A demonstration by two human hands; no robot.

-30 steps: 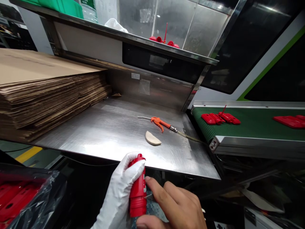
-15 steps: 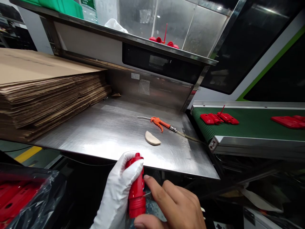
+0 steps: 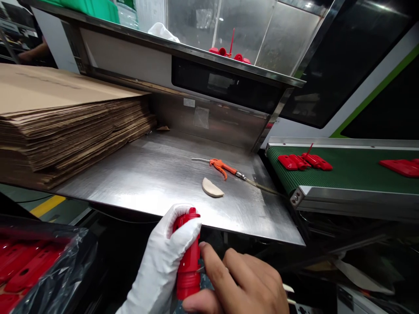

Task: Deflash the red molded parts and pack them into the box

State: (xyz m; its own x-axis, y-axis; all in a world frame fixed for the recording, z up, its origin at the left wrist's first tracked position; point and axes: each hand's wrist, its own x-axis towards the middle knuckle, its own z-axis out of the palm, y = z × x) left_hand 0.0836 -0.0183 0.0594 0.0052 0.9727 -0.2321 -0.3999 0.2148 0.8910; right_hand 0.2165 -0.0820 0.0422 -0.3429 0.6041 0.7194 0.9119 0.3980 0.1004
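Note:
My left hand (image 3: 163, 253), in a white glove, is wrapped round a glossy red plastic cylindrical part (image 3: 189, 261). The part stands nearly upright in front of the table edge, its narrow knob on top and a ringed collar at the lower end. Bare and closed, my right hand (image 3: 245, 279) is at the part's right side, its thumb by the lower end. A thin metal blade tip (image 3: 201, 270) shows between the fingers and the part, and a pale handle end (image 3: 288, 288) sticks out behind the hand; most of this small knife is hidden.
On the metal table (image 3: 131, 174) lie an orange air blow gun (image 3: 224, 166) and a beige half-round pad (image 3: 212, 188). Stacked cardboard (image 3: 81, 126) stands left. Red parts ride a green conveyor (image 3: 353, 165) at right. A plastic-lined box (image 3: 75, 257) holds red parts lower left.
The view has shifted slightly, so the surroundings sit a little further right. Both hands keep their hold at the red part, with only a slight movement of the right hand. A person's arm now shows far left.

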